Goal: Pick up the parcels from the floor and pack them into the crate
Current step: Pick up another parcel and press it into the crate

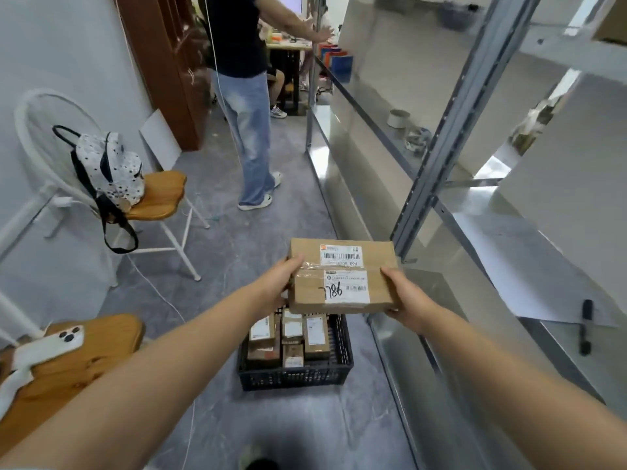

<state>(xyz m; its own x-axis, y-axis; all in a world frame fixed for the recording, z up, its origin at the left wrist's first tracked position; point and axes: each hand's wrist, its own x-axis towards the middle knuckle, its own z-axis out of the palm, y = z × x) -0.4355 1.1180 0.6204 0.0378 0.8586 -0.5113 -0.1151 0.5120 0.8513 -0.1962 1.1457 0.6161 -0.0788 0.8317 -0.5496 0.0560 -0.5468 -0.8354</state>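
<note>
One cardboard parcel (342, 276) bearing two white labels is held between two hands. The left hand (276, 283) grips its nine o'clock edge and the right hand (403, 296) its three o'clock edge, fingers curled round it. At six o'clock below it, one black crate (295, 376) on the floor holds five visible smaller parcels (316, 335).

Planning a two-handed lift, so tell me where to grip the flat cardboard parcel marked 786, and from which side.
Grip the parcel by its two short ends, one hand from each side, as the left hand and right hand do, thumbs on the top face. It is wide, flat and level above the crate, so opposed ends should balance it best.
</note>
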